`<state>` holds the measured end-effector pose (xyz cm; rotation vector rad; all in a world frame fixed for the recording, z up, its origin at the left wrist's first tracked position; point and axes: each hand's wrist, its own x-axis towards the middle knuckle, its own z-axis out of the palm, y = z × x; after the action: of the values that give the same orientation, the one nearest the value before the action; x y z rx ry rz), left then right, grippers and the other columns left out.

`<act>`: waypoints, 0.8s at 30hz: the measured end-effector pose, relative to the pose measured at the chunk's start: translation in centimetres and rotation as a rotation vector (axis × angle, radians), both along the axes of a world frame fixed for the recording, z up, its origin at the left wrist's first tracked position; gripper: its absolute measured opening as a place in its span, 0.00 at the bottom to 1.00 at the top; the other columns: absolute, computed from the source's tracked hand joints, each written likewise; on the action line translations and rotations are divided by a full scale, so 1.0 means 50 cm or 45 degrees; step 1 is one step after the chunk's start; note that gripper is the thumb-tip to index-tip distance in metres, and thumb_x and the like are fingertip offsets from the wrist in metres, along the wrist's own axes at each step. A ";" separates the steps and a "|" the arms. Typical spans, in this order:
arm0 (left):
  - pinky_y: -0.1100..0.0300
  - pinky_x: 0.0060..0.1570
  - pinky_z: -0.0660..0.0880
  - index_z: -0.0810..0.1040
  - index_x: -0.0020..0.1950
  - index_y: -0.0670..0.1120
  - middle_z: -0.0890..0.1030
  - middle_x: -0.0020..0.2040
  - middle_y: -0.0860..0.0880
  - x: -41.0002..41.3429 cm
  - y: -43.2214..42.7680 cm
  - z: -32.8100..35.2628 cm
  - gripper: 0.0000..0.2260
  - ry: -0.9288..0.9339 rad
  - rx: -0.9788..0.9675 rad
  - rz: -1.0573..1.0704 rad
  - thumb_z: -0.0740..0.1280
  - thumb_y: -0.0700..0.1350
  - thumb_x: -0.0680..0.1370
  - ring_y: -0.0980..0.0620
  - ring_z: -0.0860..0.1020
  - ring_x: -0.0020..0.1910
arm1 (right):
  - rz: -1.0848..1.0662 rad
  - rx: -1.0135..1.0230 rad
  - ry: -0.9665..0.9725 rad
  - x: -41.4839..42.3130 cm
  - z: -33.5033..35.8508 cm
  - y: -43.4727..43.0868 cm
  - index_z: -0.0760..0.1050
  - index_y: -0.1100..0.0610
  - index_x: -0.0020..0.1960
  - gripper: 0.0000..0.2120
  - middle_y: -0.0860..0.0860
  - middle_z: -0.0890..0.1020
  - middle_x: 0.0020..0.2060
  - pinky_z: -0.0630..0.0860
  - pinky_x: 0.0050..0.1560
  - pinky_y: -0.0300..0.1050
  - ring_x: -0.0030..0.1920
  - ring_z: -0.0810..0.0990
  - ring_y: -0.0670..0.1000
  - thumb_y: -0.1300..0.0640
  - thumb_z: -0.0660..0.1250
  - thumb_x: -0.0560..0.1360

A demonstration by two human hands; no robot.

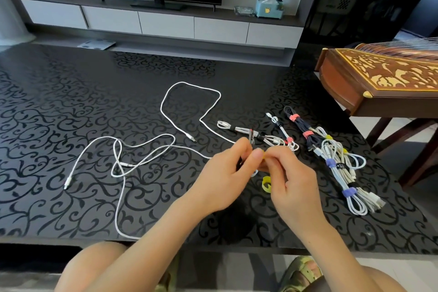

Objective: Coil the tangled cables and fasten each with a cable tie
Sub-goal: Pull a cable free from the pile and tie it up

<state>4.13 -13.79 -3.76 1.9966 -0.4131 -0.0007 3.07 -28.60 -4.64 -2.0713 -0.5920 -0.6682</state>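
Loose white cables (142, 149): left of both grips, sprawled uncoiled on desk (71, 78), untied.
Left grip (227, 173): clamped on yellow tie (262, 155).
Right grip (291, 173): pinched same tie.
Tied bundles (331, 161): lay right of grips, finished.
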 end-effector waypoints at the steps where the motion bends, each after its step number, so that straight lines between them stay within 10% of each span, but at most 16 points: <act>1: 0.54 0.41 0.73 0.68 0.44 0.45 0.77 0.37 0.51 -0.002 -0.003 -0.002 0.17 -0.079 0.105 0.016 0.54 0.59 0.80 0.52 0.77 0.40 | -0.013 -0.015 0.006 0.000 -0.001 0.002 0.71 0.49 0.49 0.07 0.45 0.81 0.38 0.75 0.41 0.30 0.43 0.81 0.39 0.57 0.55 0.79; 12: 0.59 0.42 0.72 0.72 0.41 0.48 0.71 0.48 0.51 0.005 -0.011 -0.018 0.12 -0.306 0.327 0.186 0.56 0.49 0.82 0.52 0.74 0.41 | -0.068 -0.097 0.098 0.004 -0.010 -0.005 0.74 0.55 0.46 0.11 0.49 0.79 0.35 0.74 0.36 0.43 0.37 0.80 0.48 0.53 0.54 0.79; 24: 0.62 0.32 0.67 0.69 0.39 0.34 0.77 0.36 0.37 0.038 -0.022 -0.028 0.16 -0.053 -0.095 0.396 0.56 0.43 0.82 0.61 0.75 0.28 | -0.006 0.102 0.078 -0.012 0.014 -0.020 0.75 0.59 0.45 0.08 0.48 0.81 0.36 0.79 0.40 0.43 0.40 0.82 0.45 0.64 0.58 0.79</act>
<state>6.01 -14.91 -5.18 1.9704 -0.1232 0.2477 2.48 -29.60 -3.93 -2.0116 -0.5170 -0.6191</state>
